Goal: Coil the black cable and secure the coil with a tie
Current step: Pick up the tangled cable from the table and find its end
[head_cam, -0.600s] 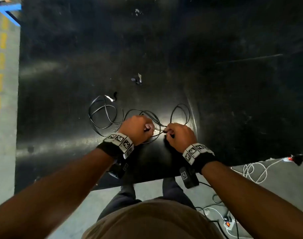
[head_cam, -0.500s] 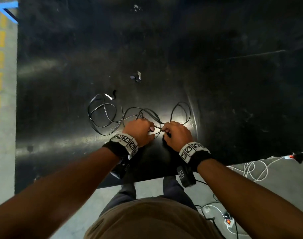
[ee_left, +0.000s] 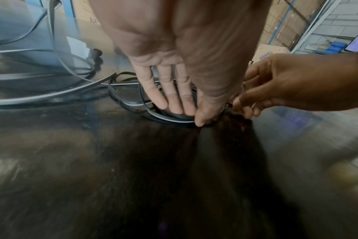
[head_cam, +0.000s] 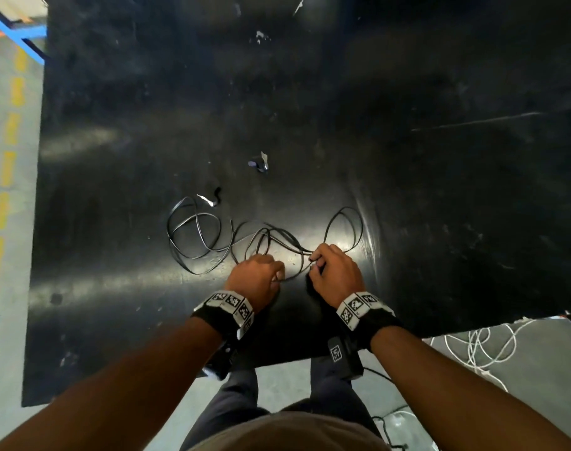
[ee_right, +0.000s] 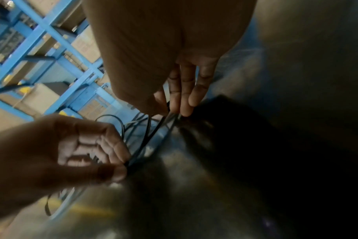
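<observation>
The black cable [head_cam: 342, 208] lies in loose, tangled loops on the black table [head_cam: 407, 190]. My left hand [head_cam: 279, 276] pinches a strand near the table's front edge. The left wrist view shows its thumb and fingers closed on the cable [ee_left: 164, 118]. A short way to the right, my right hand [head_cam: 313, 258] pinches several strands together; in the right wrist view its fingertips [ee_right: 184, 110] hold the cable [ee_right: 147, 134]. One cable end with a white tag [head_cam: 209, 199] lies at the back of the left loops. A small dark piece with a white tab [head_cam: 259, 164], possibly the tie, lies farther back.
The table's front edge [head_cam: 277, 362] runs just behind my wrists. White cords [head_cam: 482, 346] lie on the floor at the right. A blue rack [head_cam: 20, 34] stands at the far left corner, beside a yellow dashed floor line [head_cam: 7, 164].
My hands, which were nearly touching over the middle of the cable, have drawn apart. The left hand pulled back toward the front edge with its strand.
</observation>
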### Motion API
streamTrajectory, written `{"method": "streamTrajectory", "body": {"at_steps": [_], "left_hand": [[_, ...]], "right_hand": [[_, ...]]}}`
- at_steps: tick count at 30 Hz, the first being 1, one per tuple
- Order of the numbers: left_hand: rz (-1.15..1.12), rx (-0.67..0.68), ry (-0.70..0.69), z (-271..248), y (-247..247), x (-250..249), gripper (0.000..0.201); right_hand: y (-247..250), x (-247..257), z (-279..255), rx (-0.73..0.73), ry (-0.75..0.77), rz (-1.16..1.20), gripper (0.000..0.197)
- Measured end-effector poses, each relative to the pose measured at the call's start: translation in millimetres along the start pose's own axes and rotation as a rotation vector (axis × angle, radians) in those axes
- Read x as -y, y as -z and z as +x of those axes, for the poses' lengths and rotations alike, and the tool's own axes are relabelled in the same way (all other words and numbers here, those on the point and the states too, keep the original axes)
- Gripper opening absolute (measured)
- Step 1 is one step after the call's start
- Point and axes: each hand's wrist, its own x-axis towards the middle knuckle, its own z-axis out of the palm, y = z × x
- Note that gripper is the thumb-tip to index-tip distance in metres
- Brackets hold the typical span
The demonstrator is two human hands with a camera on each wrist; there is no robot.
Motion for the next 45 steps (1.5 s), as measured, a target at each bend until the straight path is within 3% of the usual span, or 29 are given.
{"method": "streamTrajectory", "body": {"at_steps": [4,7,9,14,16,19,22,25,28,33,36,40,45], "left_hand": [[0.011,-0.028,-0.014,-4,-1,1,0.017],[0.003,-0.038,-0.023,-6,1,1,0.020],[-0.015,-0.063,-0.021,-7,3,1,0.020],[-0.148,-0.306,0.001,-14,9,7,0.020],[-0.230,-0.406,0.072,-16,18,13,0.014],[-0.323,-0.449,0.281,-19,30,30,0.011],[-0.291,-0.371,0.446,-27,30,47,0.028],[-0.260,-0.273,0.519,-32,24,56,0.042],[-0.275,-0.227,0.543,-34,19,65,0.032],[-0.450,-0.391,0.393,-44,30,61,0.009],[-0.655,-0.482,0.322,-52,43,60,0.014],[-0.754,-0.591,0.226,-68,64,52,0.014],[-0.816,-0.674,0.124,-87,84,44,0.015]], "right_hand": [[2,13,12,-0.087,-0.072,0.126,0.006],[-1,23,26,0.016,-0.150,0.152,0.016],[-4,28,34,0.044,-0.213,0.193,0.008],[3,25,37,-0.006,-0.423,0.517,0.015],[5,20,35,-0.008,-0.430,0.535,0.016],[3,14,33,0.021,-0.426,0.491,0.016],[1,14,33,0.035,-0.431,0.485,0.017],[2,18,33,0.031,-0.423,0.461,0.016],[2,22,31,0.015,-0.389,0.410,0.017],[16,51,28,-0.130,-0.192,0.235,0.016],[20,82,30,-0.021,-0.020,0.362,0.006],[18,134,28,0.167,0.135,0.465,0.015],[19,175,20,0.124,0.237,0.610,0.006]]}}
